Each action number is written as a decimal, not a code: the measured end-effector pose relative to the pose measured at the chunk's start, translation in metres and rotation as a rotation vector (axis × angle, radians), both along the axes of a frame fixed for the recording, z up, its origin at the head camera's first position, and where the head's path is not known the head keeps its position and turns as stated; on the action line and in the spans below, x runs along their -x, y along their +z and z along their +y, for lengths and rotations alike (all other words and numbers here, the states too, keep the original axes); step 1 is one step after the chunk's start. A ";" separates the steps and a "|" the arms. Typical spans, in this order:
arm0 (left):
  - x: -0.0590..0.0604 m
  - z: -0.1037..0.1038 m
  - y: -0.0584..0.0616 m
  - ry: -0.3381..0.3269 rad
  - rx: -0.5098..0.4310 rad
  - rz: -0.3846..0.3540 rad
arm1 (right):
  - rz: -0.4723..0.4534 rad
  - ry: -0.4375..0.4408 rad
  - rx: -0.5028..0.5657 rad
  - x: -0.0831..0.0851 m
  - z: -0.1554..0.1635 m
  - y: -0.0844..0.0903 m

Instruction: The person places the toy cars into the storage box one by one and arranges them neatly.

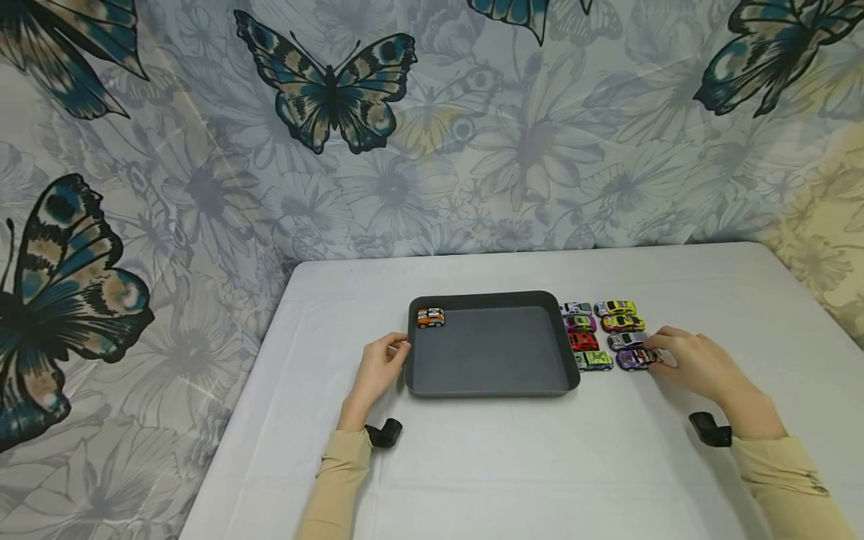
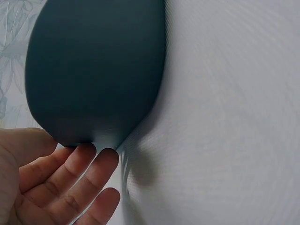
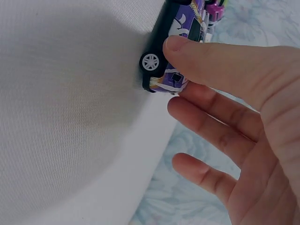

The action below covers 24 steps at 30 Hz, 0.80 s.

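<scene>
A dark grey tray point(image 1: 496, 352) lies on the table, and an orange toy car point(image 1: 430, 318) sits in its far left corner. My left hand point(image 1: 379, 369) holds the tray's left edge; in the left wrist view the thumb is at the rim and the fingertips point(image 2: 110, 157) touch the end wall. To the right of the tray, my right hand point(image 1: 702, 367) pinches a purple toy car point(image 3: 180, 70) between thumb and fingers. That car is at the near end of the outer row, beside a silver toy car point(image 1: 626, 341).
Two rows of toy cars stand right of the tray, among them a red car point(image 1: 583, 342), a green car point(image 1: 594, 361) and a yellow car point(image 1: 616, 307). The inner row is close against the tray's right wall. A butterfly-patterned cloth point(image 1: 405, 195) hangs behind the white table point(image 1: 472, 465).
</scene>
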<state>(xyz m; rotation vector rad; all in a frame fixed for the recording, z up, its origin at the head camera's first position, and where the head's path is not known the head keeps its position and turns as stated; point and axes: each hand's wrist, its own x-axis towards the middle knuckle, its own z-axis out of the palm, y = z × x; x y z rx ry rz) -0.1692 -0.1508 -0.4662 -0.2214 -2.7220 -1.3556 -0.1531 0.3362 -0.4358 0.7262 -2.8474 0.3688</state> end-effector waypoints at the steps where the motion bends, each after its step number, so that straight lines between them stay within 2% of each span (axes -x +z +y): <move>1: 0.000 0.000 0.000 0.000 -0.001 0.001 | 0.000 0.002 0.002 0.000 0.000 0.000; 12: 0.000 0.000 -0.001 -0.001 -0.003 0.007 | -0.018 0.009 0.044 0.000 -0.001 0.000; 24: 0.001 -0.001 -0.001 0.001 -0.004 0.013 | 0.026 0.029 0.050 0.001 -0.001 -0.002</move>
